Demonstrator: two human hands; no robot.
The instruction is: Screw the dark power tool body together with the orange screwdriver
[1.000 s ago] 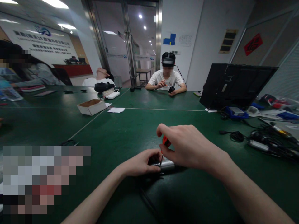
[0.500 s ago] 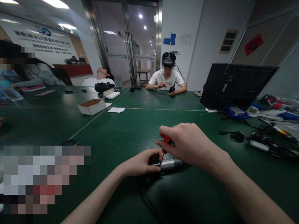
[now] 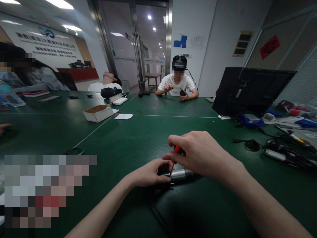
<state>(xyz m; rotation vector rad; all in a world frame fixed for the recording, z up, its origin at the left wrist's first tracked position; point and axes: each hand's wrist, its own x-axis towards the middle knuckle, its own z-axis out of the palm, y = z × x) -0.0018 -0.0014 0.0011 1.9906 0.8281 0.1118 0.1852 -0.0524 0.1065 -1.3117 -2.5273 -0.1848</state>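
You are in what looks like a company office, with a broad green table (image 3: 148,134) before you serving as a workbench. Off to your left, a blue logo (image 3: 49,33) and lines of lettering (image 3: 47,40) mark a white wall (image 3: 58,62) near a red-fronted desk (image 3: 78,75). Ahead of you, metal-framed glass doors (image 3: 121,43) show a corridor (image 3: 154,46) with ceiling lights (image 3: 149,17). On your right stands a black screen (image 3: 252,91), seen from behind, near coiled cables (image 3: 251,144), while the screwdriver (image 3: 176,149) in your right hand (image 3: 203,152) lends your spot a workshop look.
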